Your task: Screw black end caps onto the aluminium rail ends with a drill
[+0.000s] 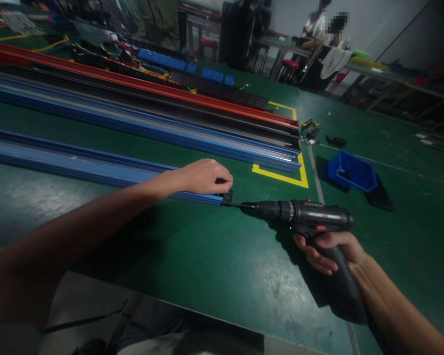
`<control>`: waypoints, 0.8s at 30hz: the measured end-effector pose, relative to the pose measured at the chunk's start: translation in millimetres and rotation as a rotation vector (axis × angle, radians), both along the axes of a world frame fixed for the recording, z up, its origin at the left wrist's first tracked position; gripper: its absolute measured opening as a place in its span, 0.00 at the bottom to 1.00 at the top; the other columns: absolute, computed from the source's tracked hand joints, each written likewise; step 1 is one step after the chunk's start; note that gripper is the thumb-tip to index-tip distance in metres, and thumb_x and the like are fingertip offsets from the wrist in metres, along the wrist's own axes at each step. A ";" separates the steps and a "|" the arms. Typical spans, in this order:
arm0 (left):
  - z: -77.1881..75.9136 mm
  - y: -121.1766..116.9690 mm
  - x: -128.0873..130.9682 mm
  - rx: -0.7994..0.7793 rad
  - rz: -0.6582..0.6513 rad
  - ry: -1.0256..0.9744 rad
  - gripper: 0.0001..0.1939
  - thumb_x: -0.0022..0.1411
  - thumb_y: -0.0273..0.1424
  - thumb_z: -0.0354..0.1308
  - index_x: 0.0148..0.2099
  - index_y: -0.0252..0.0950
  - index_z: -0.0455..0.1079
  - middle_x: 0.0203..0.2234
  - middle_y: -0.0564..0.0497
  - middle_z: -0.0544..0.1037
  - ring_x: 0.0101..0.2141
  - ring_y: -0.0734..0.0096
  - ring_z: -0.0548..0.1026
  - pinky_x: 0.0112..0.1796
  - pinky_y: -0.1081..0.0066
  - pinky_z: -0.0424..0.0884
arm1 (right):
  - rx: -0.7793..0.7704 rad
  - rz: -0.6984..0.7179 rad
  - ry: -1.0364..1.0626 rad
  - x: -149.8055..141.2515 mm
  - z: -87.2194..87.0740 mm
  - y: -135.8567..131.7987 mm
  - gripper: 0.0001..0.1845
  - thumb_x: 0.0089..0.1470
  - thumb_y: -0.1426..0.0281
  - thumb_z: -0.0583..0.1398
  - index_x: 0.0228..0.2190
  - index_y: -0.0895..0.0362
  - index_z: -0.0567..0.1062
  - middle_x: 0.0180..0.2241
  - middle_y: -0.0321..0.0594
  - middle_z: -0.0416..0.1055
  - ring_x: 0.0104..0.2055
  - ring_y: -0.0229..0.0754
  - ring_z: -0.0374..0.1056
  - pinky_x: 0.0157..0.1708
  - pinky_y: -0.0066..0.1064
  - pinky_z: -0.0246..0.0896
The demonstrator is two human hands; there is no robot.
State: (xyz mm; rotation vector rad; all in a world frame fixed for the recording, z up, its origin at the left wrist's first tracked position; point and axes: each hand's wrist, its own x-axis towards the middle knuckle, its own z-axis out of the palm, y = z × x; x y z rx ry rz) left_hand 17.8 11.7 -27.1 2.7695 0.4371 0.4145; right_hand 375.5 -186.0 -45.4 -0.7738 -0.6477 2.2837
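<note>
A black cordless drill (pixel 318 217) is gripped around its handle by my right hand (pixel 329 246). Its long bit points left and meets a small black end piece (pixel 227 197) at the right end of a blue metal profile (pixel 107 162). Over that same end lies my left hand (pixel 207 176), its fingers curled down at the end piece and profile. What exactly the left fingertips hold is partly hidden. The profile lies flat along the green table.
Behind it, more blue profiles (pixel 207 143) and an orange profile (pixel 192 91) lie parallel. A blue bin (pixel 351 170) stands at the right. Yellow tape (pixel 281 175) marks the green tabletop (pixel 192 256). Wires and blue parts (pixel 163 58) lie farther back. People are in the background.
</note>
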 end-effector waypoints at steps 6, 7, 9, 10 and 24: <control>-0.6 0.4 -0.2 0.002 0.007 -0.007 0.12 0.68 0.33 0.53 0.34 0.39 0.76 0.34 0.53 0.83 0.35 0.71 0.78 0.38 0.72 0.66 | -0.014 0.007 0.002 -0.2 0.4 1.0 0.16 0.54 0.72 0.60 0.42 0.69 0.80 0.28 0.42 0.72 0.15 0.29 0.62 0.19 0.23 0.68; -0.5 0.2 -0.1 -0.001 0.010 -0.005 0.12 0.67 0.33 0.53 0.34 0.39 0.77 0.34 0.53 0.83 0.35 0.71 0.78 0.38 0.72 0.66 | -0.013 0.007 0.006 -0.6 0.6 1.1 0.16 0.54 0.72 0.60 0.42 0.69 0.80 0.28 0.42 0.72 0.15 0.29 0.62 0.19 0.23 0.68; -0.3 0.0 0.0 -0.007 0.016 0.003 0.12 0.67 0.33 0.53 0.35 0.40 0.77 0.34 0.54 0.83 0.36 0.71 0.79 0.39 0.72 0.67 | -0.009 0.006 0.013 -1.4 1.1 1.0 0.16 0.54 0.73 0.61 0.42 0.69 0.80 0.28 0.42 0.72 0.14 0.28 0.61 0.19 0.23 0.69; -0.3 0.0 0.0 -0.009 0.019 0.006 0.12 0.67 0.33 0.53 0.35 0.40 0.77 0.34 0.54 0.83 0.36 0.71 0.79 0.39 0.71 0.67 | -0.006 0.006 0.017 -1.8 1.2 0.9 0.16 0.55 0.73 0.61 0.42 0.70 0.80 0.28 0.42 0.72 0.14 0.28 0.61 0.19 0.23 0.69; -0.7 0.3 -0.4 -0.027 0.014 -0.052 0.12 0.66 0.33 0.54 0.33 0.39 0.77 0.33 0.53 0.83 0.33 0.71 0.78 0.36 0.72 0.66 | 0.027 -0.014 -0.024 -3.0 1.8 1.1 0.15 0.53 0.72 0.61 0.41 0.69 0.80 0.27 0.42 0.71 0.14 0.29 0.59 0.16 0.23 0.65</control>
